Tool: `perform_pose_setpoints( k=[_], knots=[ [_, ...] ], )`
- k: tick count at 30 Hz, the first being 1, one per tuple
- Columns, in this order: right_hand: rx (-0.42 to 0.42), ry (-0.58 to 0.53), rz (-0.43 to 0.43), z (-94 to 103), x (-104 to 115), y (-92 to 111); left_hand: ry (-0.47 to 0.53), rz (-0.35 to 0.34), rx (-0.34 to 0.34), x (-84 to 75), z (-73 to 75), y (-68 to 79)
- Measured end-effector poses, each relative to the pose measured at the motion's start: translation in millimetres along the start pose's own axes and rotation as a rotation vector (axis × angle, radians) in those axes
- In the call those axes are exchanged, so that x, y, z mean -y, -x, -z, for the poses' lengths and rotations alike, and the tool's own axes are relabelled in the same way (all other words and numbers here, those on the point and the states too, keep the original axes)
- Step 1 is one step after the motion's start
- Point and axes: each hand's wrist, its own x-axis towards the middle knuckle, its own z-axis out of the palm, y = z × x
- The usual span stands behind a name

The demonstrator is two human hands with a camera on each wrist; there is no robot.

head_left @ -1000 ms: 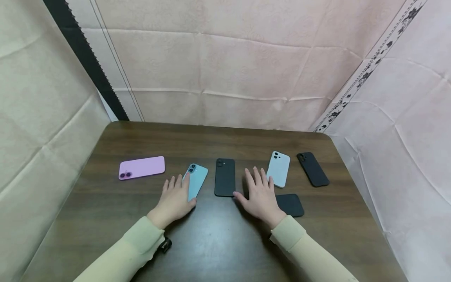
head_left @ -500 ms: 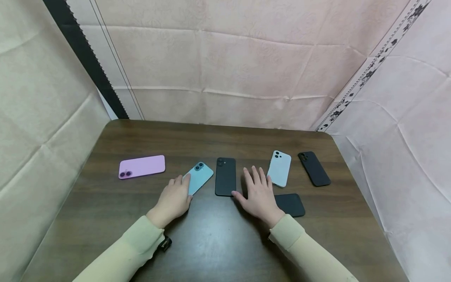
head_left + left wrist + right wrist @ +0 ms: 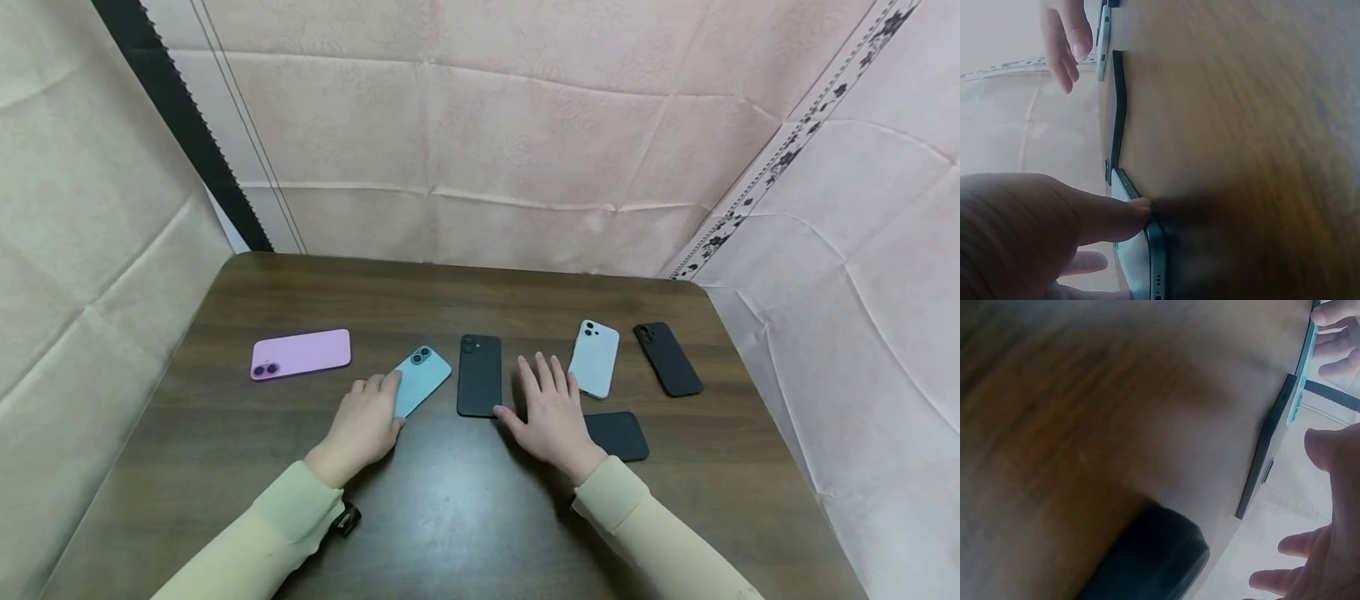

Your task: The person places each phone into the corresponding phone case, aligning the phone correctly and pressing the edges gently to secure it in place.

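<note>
A light blue phone [image 3: 422, 380] lies slanted on the table, camera end away from me. My left hand [image 3: 362, 423] grips it across its width, the thumb [image 3: 1132, 215] at its near edge and the fingers at the far side; part of the phone is hidden under the hand. My right hand [image 3: 553, 422] is spread above the table with straight fingers, holding nothing. Nearest its thumb is a black phone [image 3: 479, 377], standing lengthwise in the middle. Beside the right hand are a pale blue phone [image 3: 595, 360] and a dark phone [image 3: 617, 436], partly covered by that hand.
A purple phone [image 3: 302, 355] lies sideways at the left. Far right lies another black phone [image 3: 667, 360], tilted. The brown wooden table [image 3: 450, 542] ends at a light cloth [image 3: 480, 167] hung behind and on both sides.
The left hand's fingers have bent round the light blue phone, which has turned clockwise and now sits closer to the black phone. The right hand has stayed nearly still.
</note>
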Motion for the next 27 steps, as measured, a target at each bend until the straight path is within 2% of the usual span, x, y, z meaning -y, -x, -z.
perform_pose_setpoints(
  k=[7,13,17,27],
  knots=[
    [0.009,-0.015,-0.01,-0.2,1.9,1.0,0.06,0.01,-0.026,2.4,-0.4,0.0],
    [0.036,-0.027,-0.032,1.3,3.9,0.7,0.114,-0.022,-0.066,2.5,-0.8,2.3],
    [0.036,-0.029,-0.029,2.8,4.0,-0.3,0.144,-0.036,-0.074,3.0,-0.2,2.5],
    [0.01,-0.051,0.002,3.8,5.8,-2.0,0.189,-0.002,-0.062,8.4,-0.7,7.8]
  ],
)
